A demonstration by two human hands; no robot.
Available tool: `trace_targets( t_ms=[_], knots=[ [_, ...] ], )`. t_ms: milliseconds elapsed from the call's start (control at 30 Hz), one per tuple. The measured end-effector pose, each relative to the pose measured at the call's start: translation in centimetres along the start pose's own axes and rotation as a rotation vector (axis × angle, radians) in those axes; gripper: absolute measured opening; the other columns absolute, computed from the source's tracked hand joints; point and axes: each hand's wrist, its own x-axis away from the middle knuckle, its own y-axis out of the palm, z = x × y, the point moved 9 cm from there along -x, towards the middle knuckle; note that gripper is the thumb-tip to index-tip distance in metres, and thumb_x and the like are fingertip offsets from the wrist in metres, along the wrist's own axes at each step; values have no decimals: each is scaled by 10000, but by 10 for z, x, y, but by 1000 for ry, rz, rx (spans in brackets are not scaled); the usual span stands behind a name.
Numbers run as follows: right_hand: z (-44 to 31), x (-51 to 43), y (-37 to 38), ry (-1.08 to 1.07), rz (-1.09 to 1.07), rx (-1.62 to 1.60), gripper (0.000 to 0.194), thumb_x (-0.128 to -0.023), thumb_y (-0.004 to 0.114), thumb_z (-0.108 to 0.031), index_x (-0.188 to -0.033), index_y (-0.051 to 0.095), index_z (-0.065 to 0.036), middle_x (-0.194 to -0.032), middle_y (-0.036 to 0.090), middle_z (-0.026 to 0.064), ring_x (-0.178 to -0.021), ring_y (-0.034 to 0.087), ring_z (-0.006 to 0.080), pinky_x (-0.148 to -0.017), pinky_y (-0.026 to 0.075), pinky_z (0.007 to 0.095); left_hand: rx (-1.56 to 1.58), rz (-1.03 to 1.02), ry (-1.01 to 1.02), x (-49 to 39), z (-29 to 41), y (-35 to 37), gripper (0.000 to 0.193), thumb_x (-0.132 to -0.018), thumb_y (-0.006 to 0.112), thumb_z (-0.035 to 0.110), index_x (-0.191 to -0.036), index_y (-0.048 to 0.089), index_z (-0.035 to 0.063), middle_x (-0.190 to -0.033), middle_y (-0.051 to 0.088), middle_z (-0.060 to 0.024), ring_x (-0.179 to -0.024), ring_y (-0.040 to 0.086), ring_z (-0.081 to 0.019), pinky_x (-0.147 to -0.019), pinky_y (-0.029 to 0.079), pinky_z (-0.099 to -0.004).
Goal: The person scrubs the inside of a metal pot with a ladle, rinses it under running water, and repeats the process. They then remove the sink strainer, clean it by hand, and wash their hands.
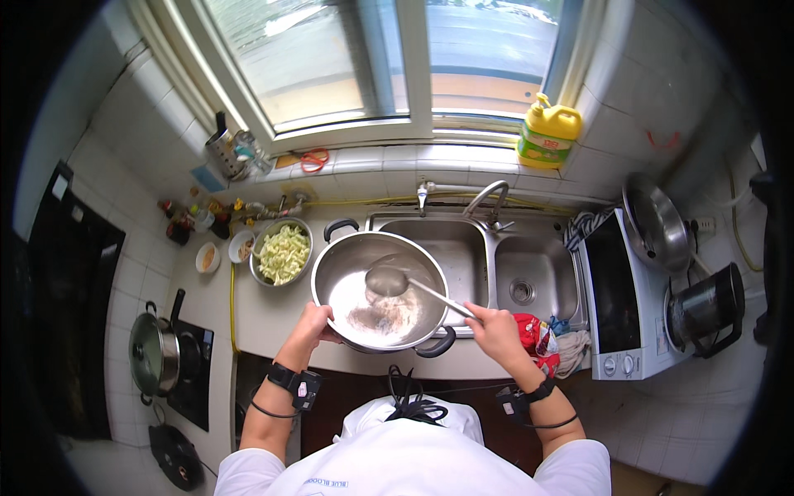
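Observation:
My left hand grips the lower left rim of a large two-handled stainless steel pot, which is tilted so its inside faces me. In my right hand is the handle of a metal ladle, whose bowl is inside the pot. Some pale, cloudy matter lies on the pot's bottom; what it is cannot be told. Beside the pot on the left stands a metal bowl of chopped pale green vegetable.
A double sink with a faucet lies right of and behind the pot. Cloths rest at its front edge, beside a microwave. Left are two small bowls, a lidded pot and a cooktop. Yellow jug on the sill.

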Motion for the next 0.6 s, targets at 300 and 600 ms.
trace_targets(
  t_ms=[300, 600],
  knots=[
    [14, -4, 34, -35, -79, 6, 317, -881, 631, -219, -1193, 656, -170, -760, 694, 138, -701, 681, 360, -622, 536, 488, -509, 106, -27, -22, 87, 24, 289, -753, 545, 49, -953, 509, -157, -720, 612, -249, -562, 660, -405, -446, 580, -471],
    [21, -17, 63, -104, -209, -90, 203, -828, 604, -138, -1023, 640, -93, -729, 679, 155, -701, 691, 349, -600, 540, 464, -1260, -169, -23, -32, 150, 76, 151, -771, 531, 21, -822, 618, -92, -681, 655, -234, -568, 687, -347, -493, 572, -419]
  ],
)
